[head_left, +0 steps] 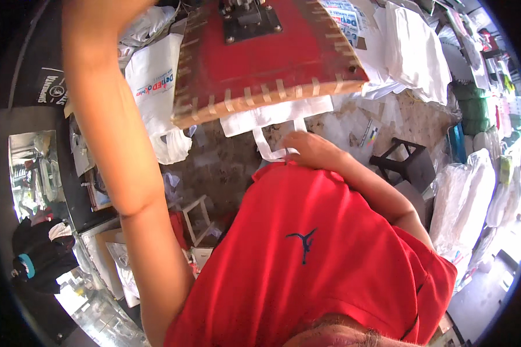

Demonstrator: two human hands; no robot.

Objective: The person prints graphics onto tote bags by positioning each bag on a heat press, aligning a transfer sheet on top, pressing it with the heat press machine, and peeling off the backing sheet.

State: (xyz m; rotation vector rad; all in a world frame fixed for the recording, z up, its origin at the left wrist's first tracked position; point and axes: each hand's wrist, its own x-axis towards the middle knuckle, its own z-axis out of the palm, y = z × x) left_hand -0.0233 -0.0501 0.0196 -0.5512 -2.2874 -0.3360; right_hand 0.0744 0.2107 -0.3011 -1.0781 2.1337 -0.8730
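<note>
A large red press plate point(260, 66), edged with short tan strips, hangs in front of me with a black metal bracket point(252, 26) bolted on top. Under its near edge sticks out a white cloth bag point(278, 115) with a looped handle; the plate hides the rest. My right hand point(314, 149) is at that handle, fingers closed round the strap close to my red shirt. Raised along the left side, my left arm reaches up past the plate. Only the base of my left hand point(107, 17) shows at the top edge; its fingers are out of the picture.
White printed bags point(155, 75) lie left of the plate, with a stack of white bags point(417, 52) to its right. A dark open-framed stand point(408, 162) and plastic-wrapped bundles point(463, 194) are at the right. A pale frame point(197, 220) leans low on the left.
</note>
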